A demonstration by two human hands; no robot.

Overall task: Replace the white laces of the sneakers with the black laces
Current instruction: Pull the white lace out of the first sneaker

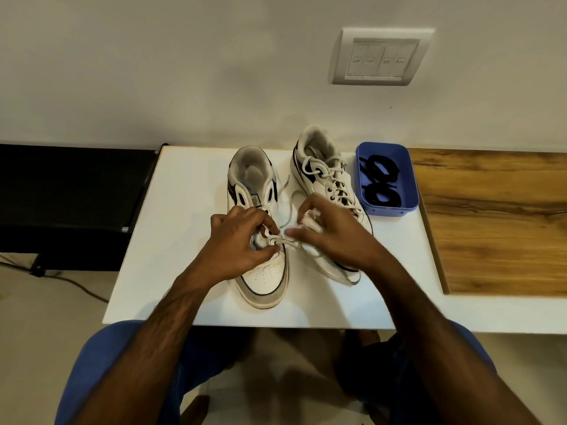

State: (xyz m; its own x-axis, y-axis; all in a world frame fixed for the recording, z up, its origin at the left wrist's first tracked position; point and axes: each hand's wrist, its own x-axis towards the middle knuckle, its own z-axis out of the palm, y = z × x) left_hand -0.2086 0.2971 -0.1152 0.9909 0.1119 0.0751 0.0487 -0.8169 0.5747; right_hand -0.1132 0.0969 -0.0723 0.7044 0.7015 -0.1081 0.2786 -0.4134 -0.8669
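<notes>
Two white sneakers with dark trim stand on a white board (184, 191), toes toward me. The left sneaker (260, 280) has most upper eyelets bare, and its white lace (287, 207) trails loose between the shoes. My left hand (242, 243) grips the lower lacing area of this shoe and pinches the lace. My right hand (331, 234) holds a bunched length of the same white lace beside it. The right sneaker (322, 170) is still fully laced in white. Two coiled black laces (379, 182) lie in a blue tray (408, 179) at the right.
A wooden board (497, 222) lies right of the tray. A black bench-like surface (67, 194) stands to the left, with cables on the floor below it. A wall switch plate (383, 58) is above. My knees in blue sit under the board's front edge.
</notes>
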